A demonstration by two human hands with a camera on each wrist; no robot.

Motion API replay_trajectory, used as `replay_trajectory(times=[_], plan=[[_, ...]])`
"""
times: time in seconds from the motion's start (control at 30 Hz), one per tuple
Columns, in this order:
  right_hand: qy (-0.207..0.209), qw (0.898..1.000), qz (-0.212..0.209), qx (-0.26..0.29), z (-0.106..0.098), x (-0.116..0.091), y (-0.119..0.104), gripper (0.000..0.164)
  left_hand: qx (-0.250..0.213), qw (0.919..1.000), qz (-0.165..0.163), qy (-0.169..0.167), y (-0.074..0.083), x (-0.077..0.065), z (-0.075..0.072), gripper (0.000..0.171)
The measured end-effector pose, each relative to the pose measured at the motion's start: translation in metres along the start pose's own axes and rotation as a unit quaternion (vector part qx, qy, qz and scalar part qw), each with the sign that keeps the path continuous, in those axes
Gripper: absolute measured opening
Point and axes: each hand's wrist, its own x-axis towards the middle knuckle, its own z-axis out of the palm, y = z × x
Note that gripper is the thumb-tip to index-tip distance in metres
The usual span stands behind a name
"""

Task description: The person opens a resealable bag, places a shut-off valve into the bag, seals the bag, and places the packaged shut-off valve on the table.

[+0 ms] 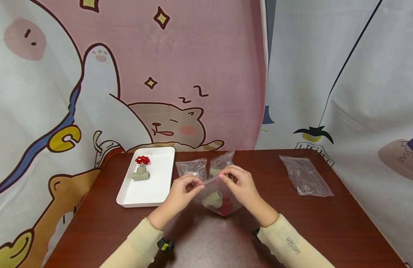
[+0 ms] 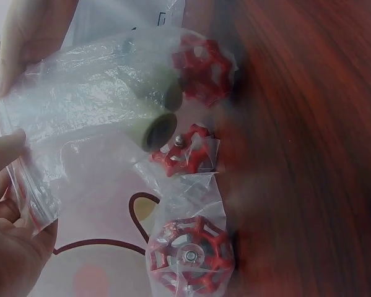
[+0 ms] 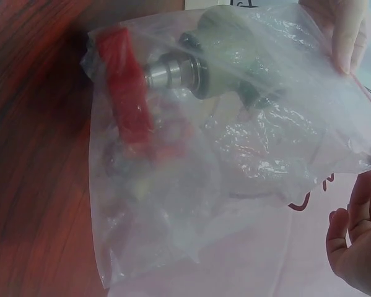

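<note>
Both hands pinch the top edge of a clear zip bag [image 1: 211, 183] in front of the person. The left hand [image 1: 183, 190] holds its left part, and the right hand [image 1: 241, 186] holds its right corner. Inside the bag lies a valve with a grey-green body [image 1: 213, 200] and a red handwheel [image 1: 226, 207]. The right wrist view shows the valve's metal stem [image 3: 170, 74] through the plastic. The bag's bottom hangs close over the table. In the left wrist view, red handwheels of other bagged valves [image 2: 191, 255] show behind it.
Two more filled bags, one on the left [image 1: 191, 167] and one on the right [image 1: 221, 162], stand just behind the hands. A white tray [image 1: 159, 186] at left bears an unbagged valve [image 1: 141, 173]. A flat plastic bag [image 1: 307, 176] lies at right on the brown table [image 1: 327, 223].
</note>
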Motion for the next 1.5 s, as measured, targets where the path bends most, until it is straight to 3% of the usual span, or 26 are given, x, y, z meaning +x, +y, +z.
replay_trajectory(times=[0.27,0.6,1.0,1.23,1.5], plan=[[0.000,1.000,0.000,-0.001,0.000,0.000,0.000,0.007,-0.008,0.9997,-0.021,0.006,0.000,0.000,0.002,0.006],[0.001,1.000,0.008,-0.007,0.000,0.001,-0.001,0.008,-0.010,0.9996,-0.025,0.002,-0.003,-0.004,0.000,0.005],[0.015,1.000,0.011,-0.016,0.003,-0.006,0.042,0.012,-0.014,0.9995,-0.027,0.006,-0.015,-0.012,-0.005,0.006],[0.015,1.000,0.015,-0.001,0.001,-0.003,0.028,0.010,-0.016,0.9996,-0.005,0.022,-0.016,-0.014,-0.005,0.007],[0.011,1.000,0.010,0.001,-0.005,0.002,0.003,0.008,-0.020,0.9993,-0.029,0.010,-0.017,-0.015,-0.009,0.006]])
